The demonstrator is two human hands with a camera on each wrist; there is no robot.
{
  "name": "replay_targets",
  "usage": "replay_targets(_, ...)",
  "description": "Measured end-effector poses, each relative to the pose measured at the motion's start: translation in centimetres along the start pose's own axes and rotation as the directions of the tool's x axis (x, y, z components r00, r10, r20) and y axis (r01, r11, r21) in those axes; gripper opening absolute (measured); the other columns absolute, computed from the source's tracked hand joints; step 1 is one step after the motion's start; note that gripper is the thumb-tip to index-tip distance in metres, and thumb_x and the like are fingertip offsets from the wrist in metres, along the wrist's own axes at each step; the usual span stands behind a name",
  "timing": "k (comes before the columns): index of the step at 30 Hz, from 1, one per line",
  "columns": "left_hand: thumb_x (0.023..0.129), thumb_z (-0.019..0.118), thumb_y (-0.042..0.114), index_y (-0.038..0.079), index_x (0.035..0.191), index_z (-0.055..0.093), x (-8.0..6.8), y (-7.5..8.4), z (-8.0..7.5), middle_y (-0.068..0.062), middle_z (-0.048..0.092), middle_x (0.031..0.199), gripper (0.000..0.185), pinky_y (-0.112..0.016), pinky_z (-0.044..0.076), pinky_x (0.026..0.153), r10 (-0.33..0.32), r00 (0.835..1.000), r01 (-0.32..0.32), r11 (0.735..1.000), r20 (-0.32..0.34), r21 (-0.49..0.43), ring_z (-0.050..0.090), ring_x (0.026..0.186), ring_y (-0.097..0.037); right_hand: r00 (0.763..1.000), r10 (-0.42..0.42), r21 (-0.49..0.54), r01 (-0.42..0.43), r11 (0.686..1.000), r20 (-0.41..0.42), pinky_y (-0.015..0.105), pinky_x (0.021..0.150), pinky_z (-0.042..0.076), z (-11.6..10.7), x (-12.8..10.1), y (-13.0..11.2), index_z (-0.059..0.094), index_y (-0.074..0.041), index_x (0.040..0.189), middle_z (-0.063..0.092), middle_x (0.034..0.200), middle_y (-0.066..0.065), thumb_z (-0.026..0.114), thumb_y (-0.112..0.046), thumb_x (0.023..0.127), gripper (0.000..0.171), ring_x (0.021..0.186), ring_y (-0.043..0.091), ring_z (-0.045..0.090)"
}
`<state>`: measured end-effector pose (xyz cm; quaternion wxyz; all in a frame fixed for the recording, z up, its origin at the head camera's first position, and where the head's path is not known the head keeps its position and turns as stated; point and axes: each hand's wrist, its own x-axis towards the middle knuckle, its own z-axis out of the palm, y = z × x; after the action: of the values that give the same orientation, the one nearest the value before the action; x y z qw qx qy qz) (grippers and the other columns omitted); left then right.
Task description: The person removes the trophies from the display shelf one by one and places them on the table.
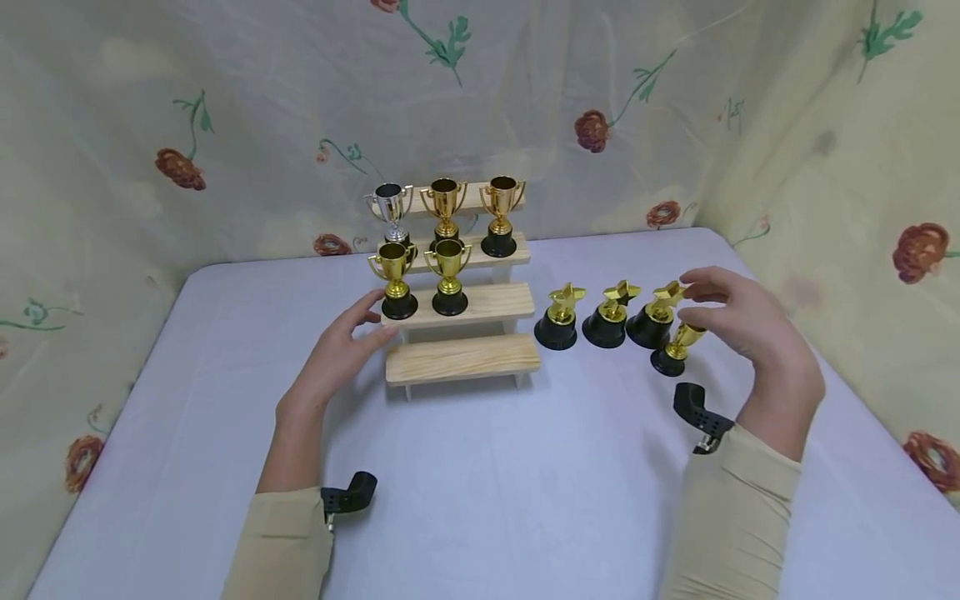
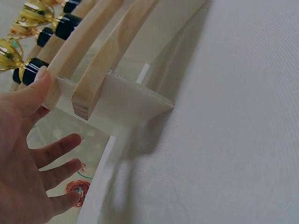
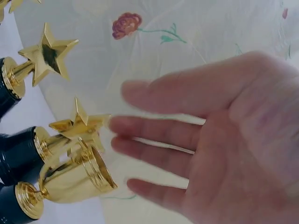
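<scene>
A stepped wooden display stand (image 1: 463,360) stands on the table with several small trophy cups on its upper steps. My left hand (image 1: 339,354) grips the stand's left end; in the left wrist view its thumb lies on the plank's edge beside a black cup base and the other fingers spread. At the right, my right hand (image 1: 738,321) is around a gold trophy cup (image 1: 678,346) on a black base, fingers apart from its rim in the right wrist view. Three gold star trophies (image 1: 558,321) on black bases stand in a row left of that cup.
The stand's top row holds a silver cup (image 1: 390,204) and two bronze-gold cups (image 1: 502,200); two gold cups (image 1: 448,262) are one step lower. The lowest step carries nothing. White cloth covers the table (image 1: 480,483), and a floral curtain (image 1: 525,100) hangs behind.
</scene>
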<state>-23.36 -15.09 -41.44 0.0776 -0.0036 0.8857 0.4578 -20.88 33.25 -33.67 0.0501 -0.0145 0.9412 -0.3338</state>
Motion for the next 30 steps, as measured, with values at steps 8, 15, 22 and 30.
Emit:
replay_targets(8, 0.090, 0.061, 0.062, 0.042, 0.155, 0.027, 0.0, 0.0, 0.1, -0.009, 0.048, 0.147, 0.076, -0.069, 0.030, 0.111, -0.001, 1.000, 0.001, 1.000, -0.004, 0.003, 0.033, 0.146, -0.036, 0.997, -0.071, 0.054, 0.073, 0.996, -0.039, 0.013, 0.079, 0.045, 1.1, 0.9, -2.1, 0.048, -0.013, 0.143, 0.057, 0.138, 0.015, 0.060, -0.027, 0.098, 0.048, 0.123, 0.027, 0.055)
replay_targets(15, 0.090, 0.061, 0.062, 0.041, 0.155, 0.028, 0.0, 0.1, 0.1, -0.008, 0.049, 0.146, 0.076, -0.069, 0.030, 0.111, 0.008, 1.000, -0.008, 1.000, -0.008, 0.006, 0.033, 0.146, -0.035, 0.993, -0.121, 0.042, 0.120, 0.992, 0.012, 0.033, 0.093, 0.047, 2.3, 1.4, -4.4, 0.049, -0.010, 0.143, 0.058, 0.135, 0.018, 0.059, -0.020, 0.098, 0.048, 0.123, 0.031, 0.057)
replay_targets(22, 0.090, 0.061, 0.062, 0.045, 0.154, 0.028, 0.1, 0.0, 0.2, -0.008, 0.049, 0.146, 0.073, -0.068, 0.028, 0.112, 0.020, 1.000, -0.020, 1.000, -0.005, 0.011, 0.033, 0.146, -0.035, 0.990, -0.138, 0.059, 0.136, 0.989, 0.016, 0.047, 0.100, 0.047, 3.1, 1.4, -5.8, 0.050, -0.012, 0.141, 0.061, 0.130, 0.017, 0.062, -0.019, 0.096, 0.047, 0.119, 0.031, 0.059)
replay_targets(30, 0.090, 0.060, 0.062, 0.040, 0.156, 0.027, 0.0, 0.0, 0.0, -0.009, 0.049, 0.147, 0.076, -0.069, 0.028, 0.112, 0.018, 1.000, -0.018, 1.000, -0.006, 0.024, 0.033, 0.146, -0.036, 0.985, -0.168, 0.089, 0.165, 0.982, 0.032, 0.050, 0.103, 0.047, 4.5, 1.8, -7.9, 0.050, -0.014, 0.142, 0.059, 0.134, 0.014, 0.063, -0.023, 0.096, 0.049, 0.122, 0.030, 0.057)
